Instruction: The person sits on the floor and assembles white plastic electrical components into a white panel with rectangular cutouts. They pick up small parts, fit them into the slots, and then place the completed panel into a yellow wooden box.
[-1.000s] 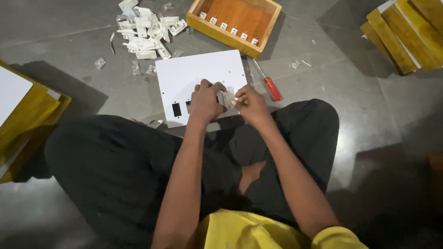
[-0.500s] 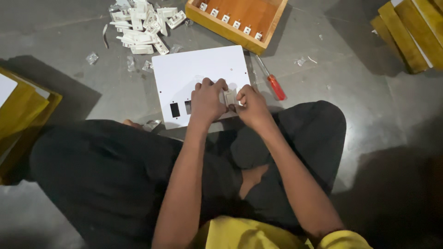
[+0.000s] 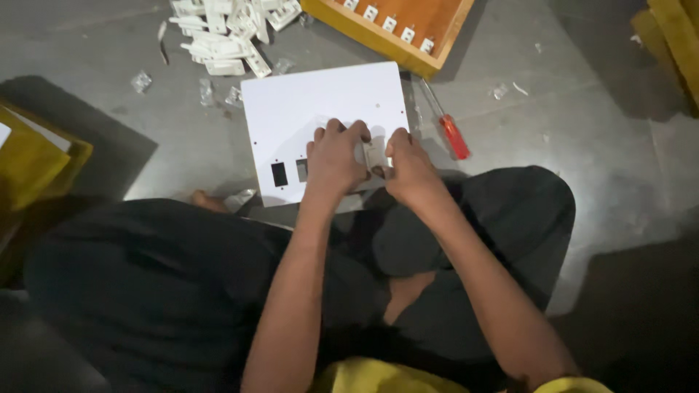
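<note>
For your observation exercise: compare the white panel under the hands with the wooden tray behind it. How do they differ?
The white panel is flat, thin and has rectangular cut-outs; the wooden tray has raised walls and holds small white parts. The left hand and right hand rest on the panel; the tray is untouched. Both are rectangular and lie on the floor.

Lighting: dim indoor, uneven. Brightest area: white panel (image 3: 320, 109), top centre, no hard glare. Shadows: heavy, soft-edged on grey floor (image 3: 582, 94) at left and lower right; dark trousers (image 3: 145, 291) lose all detail. Sharpness: mildly soft throughout; slight blur on both hands. Corners darken.
</note>
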